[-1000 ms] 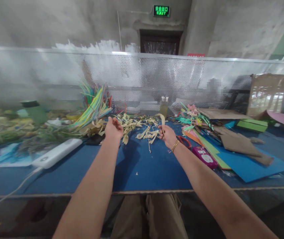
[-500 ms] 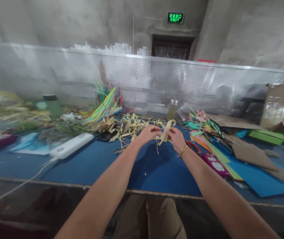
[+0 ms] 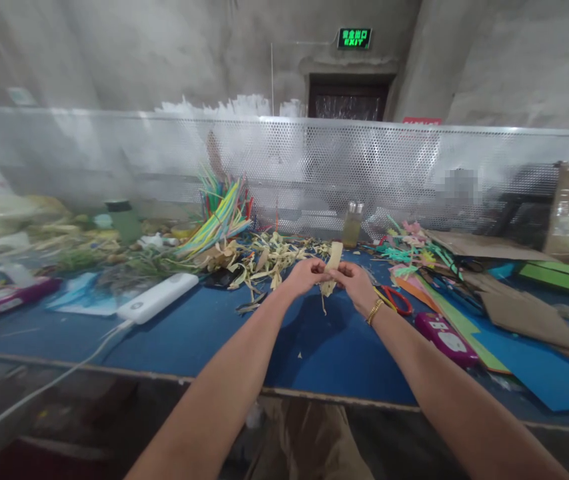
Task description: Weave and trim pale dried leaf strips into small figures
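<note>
Between my two hands, above the blue table, is a pale yellow strip (image 3: 335, 253) that looks like dried husk, with a loose tail hanging below. My left hand (image 3: 307, 276) pinches it from the left, fingertips close to those of the other hand. From the right, my right hand (image 3: 356, 283) grips the same strip with thumb and fingers; a gold bracelet (image 3: 374, 311) is on that wrist. Just behind and to the left lies a heap of similar pale strips (image 3: 277, 257). Red-and-yellow handled scissors (image 3: 398, 301) rest beside my right wrist.
A white power strip (image 3: 158, 297) with a cable lies left. Colourful pipe cleaners (image 3: 223, 215) stand behind it, near a green bottle (image 3: 123, 222). A glass bottle (image 3: 352, 225) stands at the back. Right are a purple box (image 3: 445, 339), blue paper (image 3: 547, 377) and cardboard (image 3: 529, 310). A perforated screen (image 3: 284, 160) borders the table.
My left hand has closed in on the strip, and both hands' fingertips now meet at it. The strip, bent over before, stands straighter. The view has shifted slightly.
</note>
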Available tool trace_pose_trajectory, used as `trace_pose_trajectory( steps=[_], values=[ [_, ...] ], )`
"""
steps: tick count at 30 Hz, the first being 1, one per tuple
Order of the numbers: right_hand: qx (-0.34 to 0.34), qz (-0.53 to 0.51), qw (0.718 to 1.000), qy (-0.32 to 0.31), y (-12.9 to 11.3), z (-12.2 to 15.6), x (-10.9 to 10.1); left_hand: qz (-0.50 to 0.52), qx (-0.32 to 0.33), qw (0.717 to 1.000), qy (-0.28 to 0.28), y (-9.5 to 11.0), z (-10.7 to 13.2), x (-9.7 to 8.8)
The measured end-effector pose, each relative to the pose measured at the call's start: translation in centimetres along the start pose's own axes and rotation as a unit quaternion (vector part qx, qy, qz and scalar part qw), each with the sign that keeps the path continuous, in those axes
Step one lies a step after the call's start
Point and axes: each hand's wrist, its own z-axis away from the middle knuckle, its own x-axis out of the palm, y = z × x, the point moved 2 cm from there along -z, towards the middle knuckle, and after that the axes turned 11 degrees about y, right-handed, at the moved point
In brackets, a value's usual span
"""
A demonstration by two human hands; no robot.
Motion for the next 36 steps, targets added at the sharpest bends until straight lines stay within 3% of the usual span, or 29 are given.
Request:
trace_pose_trajectory(
  steps=[13, 25, 30, 36],
  values=[
    [0.005, 0.051, 0.998, 0.047, 0.7, -0.2, -0.4, -0.059, -0.014, 0.996, 0.063, -0.1, -0.4, -0.7],
    [-0.005, 0.055, 0.997, 0.056, 0.6, -0.4, -0.3, -0.026, -0.042, 0.997, 0.054, -0.7, -0.7, -1.2],
    [0.0, 0.051, 0.997, 0.059, 0.7, -0.5, -0.3, -0.044, -0.052, 0.997, 0.038, 0.2, -0.4, -1.3],
    [0.011, 0.03, 0.999, 0.008, 0.8, -0.1, 0.2, -0.054, -0.055, 0.997, -0.007, 1.8, 0.3, -0.9]
  ],
)
